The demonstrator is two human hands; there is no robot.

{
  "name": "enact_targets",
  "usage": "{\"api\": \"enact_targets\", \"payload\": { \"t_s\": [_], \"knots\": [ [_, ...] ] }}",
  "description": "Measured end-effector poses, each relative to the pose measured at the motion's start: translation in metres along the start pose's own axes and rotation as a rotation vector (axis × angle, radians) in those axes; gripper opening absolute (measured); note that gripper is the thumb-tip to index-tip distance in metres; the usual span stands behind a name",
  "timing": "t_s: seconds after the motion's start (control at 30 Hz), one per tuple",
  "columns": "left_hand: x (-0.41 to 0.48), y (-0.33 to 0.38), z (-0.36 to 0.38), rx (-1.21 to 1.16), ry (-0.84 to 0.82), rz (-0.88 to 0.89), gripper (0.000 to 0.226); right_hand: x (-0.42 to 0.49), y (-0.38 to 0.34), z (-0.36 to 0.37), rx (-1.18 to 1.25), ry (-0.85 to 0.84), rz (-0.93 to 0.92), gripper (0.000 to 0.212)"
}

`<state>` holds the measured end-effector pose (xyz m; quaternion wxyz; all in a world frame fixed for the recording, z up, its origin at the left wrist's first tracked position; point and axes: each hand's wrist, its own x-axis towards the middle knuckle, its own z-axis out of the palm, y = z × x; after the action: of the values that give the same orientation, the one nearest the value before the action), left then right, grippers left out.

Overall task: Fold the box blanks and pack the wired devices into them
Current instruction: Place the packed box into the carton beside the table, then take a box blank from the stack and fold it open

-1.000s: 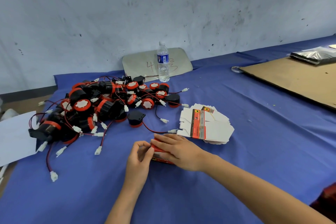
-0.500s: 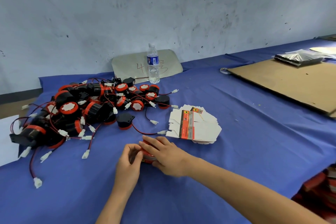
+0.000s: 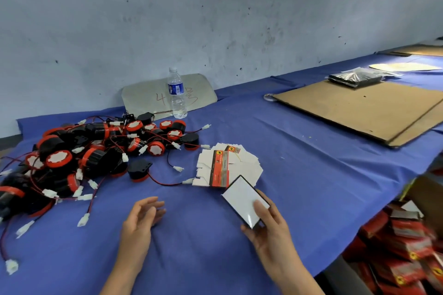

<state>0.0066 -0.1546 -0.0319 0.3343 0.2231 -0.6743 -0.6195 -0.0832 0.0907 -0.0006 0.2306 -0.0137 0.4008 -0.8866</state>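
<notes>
- So, the right hand (image 3: pixel 268 225) held a small folded box with a glossy white face and dark edges (image 3: pixel 244 201), thumb on top and fingers curled under it, lifted just off the blue-cloth-covered bench (image 3: pixel 299 151).
- The left hand (image 3: pixel 139 220) hovered over the cloth with nothing in it, fingers loosely spread and relaxed.
- The fanned stack of flat white box blanks with a red and grey printed strip (image 3: pixel 227 165) lay on the bench just behind the held box, its near corner hidden by it.
- The heap of black and red round wired devices with white connectors (image 3: pixel 91 151) sat on the left side of the bench, wires tangled all over; one device (image 3: pixel 139 170) lay a bit apart from the heap, near the blanks, and its red wire ran up to them.
- A clear plastic water bottle with a blue label (image 3: pixel 177 93) stood upright behind the heap, in front of a pale board with red writing (image 3: pixel 148 96) leaning on the wall.
- A big flat brown cardboard sheet (image 3: pixel 359 108) lay far right, with a shiny black plastic bag (image 3: pixel 354 78) on its back edge.
- Down past the bench's right edge there was a pile of red printed boxes (image 3: pixel 402 246), kinda blurry.
</notes>
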Motion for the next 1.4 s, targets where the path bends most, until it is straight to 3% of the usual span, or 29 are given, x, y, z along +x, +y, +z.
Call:
{"api": "enact_targets", "payload": {
  "t_s": [0.13, 0.2, 0.3, 0.37, 0.43, 0.47, 0.53, 0.63, 0.73, 0.83, 1.0, 1.13, 1.23, 1.33, 1.4],
  "knots": [
    [0.001, -0.006, -0.005, -0.015, -0.008, 0.014, 0.024, -0.018, -0.035, -0.037, 0.054, 0.212, -0.176, 0.033],
    [0.002, -0.009, -0.005, -0.010, -0.016, 0.026, 0.024, -0.021, -0.062, -0.060, 0.058, 0.375, -0.372, 0.021],
    [0.004, -0.013, -0.004, 0.002, -0.024, 0.038, 0.023, -0.020, -0.102, -0.094, -0.006, 0.672, -0.659, 0.022],
    [0.006, -0.015, -0.003, 0.019, -0.033, 0.044, 0.022, -0.017, -0.117, -0.114, -0.401, 0.890, -0.678, 0.039],
    [0.007, -0.017, -0.003, 0.035, -0.048, 0.049, 0.021, -0.008, -0.118, -0.125, -0.943, 1.017, -0.472, 0.076],
    [0.007, -0.017, -0.003, 0.039, -0.053, 0.050, 0.020, -0.004, -0.114, -0.121, -1.102, 1.009, -0.448, 0.086],
    [0.007, -0.015, -0.003, 0.040, -0.044, 0.056, 0.021, 0.007, -0.095, -0.099, -1.279, 0.852, -0.575, 0.089],
    [0.004, -0.010, -0.001, 0.028, -0.043, 0.047, 0.021, 0.031, -0.057, -0.052, -1.557, 0.383, -0.663, 0.084],
    [0.001, -0.004, 0.000, 0.038, -0.035, 0.031, 0.023, 0.066, -0.030, -0.007, -1.803, -0.075, -0.588, 0.083],
    [-0.002, -0.001, 0.001, 0.032, -0.022, 0.008, 0.023, 0.097, -0.016, 0.023, -1.933, -0.280, -0.451, 0.087],
    [-0.002, 0.001, 0.002, 0.074, -0.037, -0.011, 0.022, 0.118, -0.003, 0.040, -1.998, -0.335, -0.388, 0.058],
    [-0.005, 0.004, 0.005, 0.109, -0.063, -0.011, 0.022, 0.120, -0.009, 0.040, -1.984, -0.310, -0.330, 0.054],
    [-0.007, 0.007, 0.007, 0.152, -0.088, 0.003, 0.024, 0.121, -0.017, 0.046, -2.032, -0.350, -0.331, 0.039],
    [-0.008, 0.011, 0.008, 0.153, -0.077, 0.013, 0.024, 0.115, -0.025, 0.058, -2.112, -0.270, -0.504, 0.024],
    [-0.010, 0.012, 0.008, 0.124, -0.046, 0.011, 0.024, 0.107, -0.031, 0.061, -2.054, -0.075, -0.724, 0.038]
  ]
}}
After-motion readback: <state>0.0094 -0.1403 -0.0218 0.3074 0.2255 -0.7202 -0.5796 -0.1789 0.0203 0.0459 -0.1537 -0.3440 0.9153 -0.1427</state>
